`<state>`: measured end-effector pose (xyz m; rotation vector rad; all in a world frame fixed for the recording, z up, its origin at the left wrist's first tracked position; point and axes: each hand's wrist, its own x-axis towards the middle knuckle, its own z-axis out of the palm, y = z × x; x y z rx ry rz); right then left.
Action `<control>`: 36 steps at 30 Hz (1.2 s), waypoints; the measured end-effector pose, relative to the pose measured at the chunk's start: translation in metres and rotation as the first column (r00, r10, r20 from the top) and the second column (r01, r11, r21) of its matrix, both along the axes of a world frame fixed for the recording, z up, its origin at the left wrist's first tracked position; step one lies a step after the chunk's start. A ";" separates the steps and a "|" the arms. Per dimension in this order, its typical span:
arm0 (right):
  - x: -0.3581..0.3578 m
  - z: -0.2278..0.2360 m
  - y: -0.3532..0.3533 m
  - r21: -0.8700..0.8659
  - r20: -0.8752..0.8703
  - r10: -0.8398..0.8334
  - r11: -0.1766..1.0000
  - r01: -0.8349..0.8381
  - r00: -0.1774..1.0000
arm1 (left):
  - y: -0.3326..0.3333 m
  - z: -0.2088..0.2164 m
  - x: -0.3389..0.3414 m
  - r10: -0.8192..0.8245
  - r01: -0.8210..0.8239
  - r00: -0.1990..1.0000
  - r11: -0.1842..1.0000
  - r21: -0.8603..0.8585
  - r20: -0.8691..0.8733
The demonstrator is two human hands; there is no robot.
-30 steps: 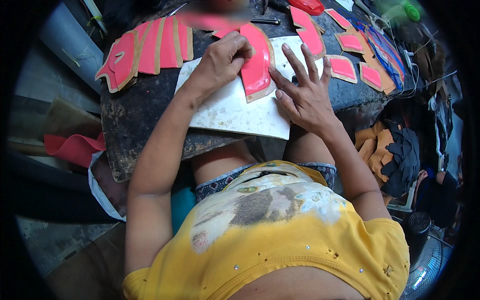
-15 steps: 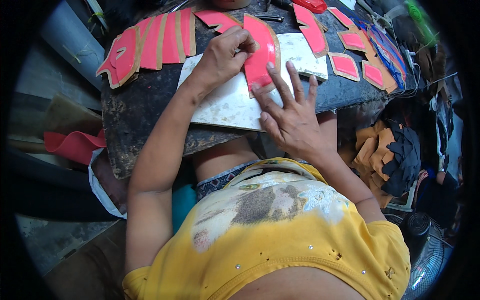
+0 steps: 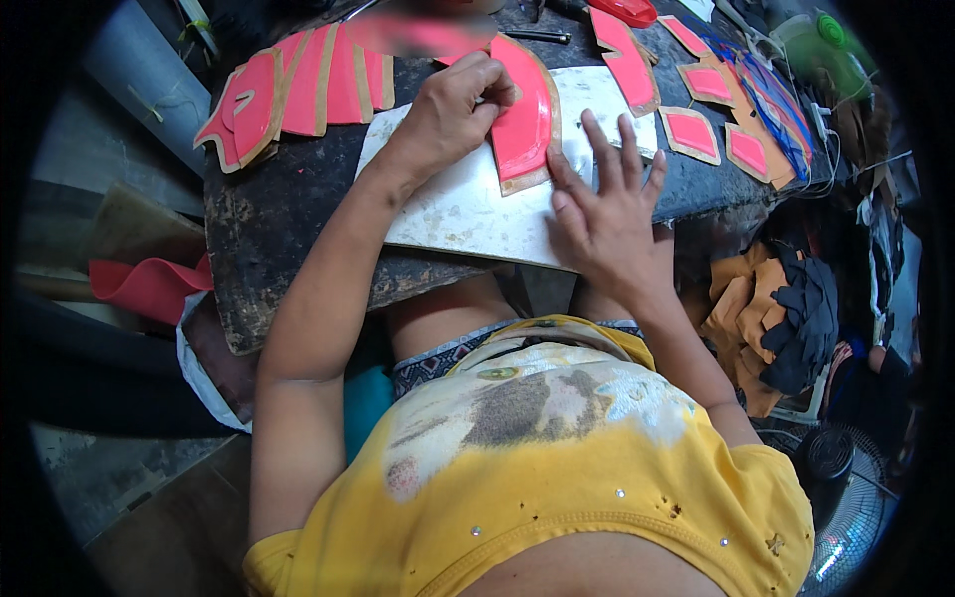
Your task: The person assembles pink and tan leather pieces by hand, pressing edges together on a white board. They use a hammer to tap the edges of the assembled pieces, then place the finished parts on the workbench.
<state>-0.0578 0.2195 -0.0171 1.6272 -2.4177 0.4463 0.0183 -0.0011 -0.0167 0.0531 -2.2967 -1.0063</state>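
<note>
A curved pink piece with a tan border (image 3: 522, 124) lies on a white board (image 3: 458, 209) on the dark worktable (image 3: 288, 219). My left hand (image 3: 453, 109) is closed on the piece's upper left edge, fingers curled over it. My right hand (image 3: 602, 204) lies flat with fingers spread on the board, just right of the piece, its fingertips against the piece's lower edge.
Several more pink pieces lie at the table's far left (image 3: 288, 95) and far right (image 3: 696, 129). A red sheet (image 3: 149, 289) hangs left of the table. Tan and black scraps (image 3: 781, 308) pile at the right, above a fan (image 3: 831, 478).
My right hand has slid down and left along the board to the piece's lower edge. My left hand keeps its hold on the piece's top.
</note>
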 end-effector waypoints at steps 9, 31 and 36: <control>0.013 0.003 0.005 0.079 -0.220 -0.010 0.996 0.028 0.975 | -0.001 -0.001 -0.001 -0.004 0.003 0.999 1.000 0.010 0.034; -0.020 -0.008 -0.006 -0.068 -0.066 -0.018 0.998 0.013 0.998 | 0.010 0.004 0.000 0.041 -0.052 0.991 0.995 0.082 0.127; -0.023 -0.003 -0.002 0.001 -0.172 0.107 0.994 -0.108 0.979 | 0.012 0.001 -0.003 0.019 -0.052 0.992 0.964 0.262 0.126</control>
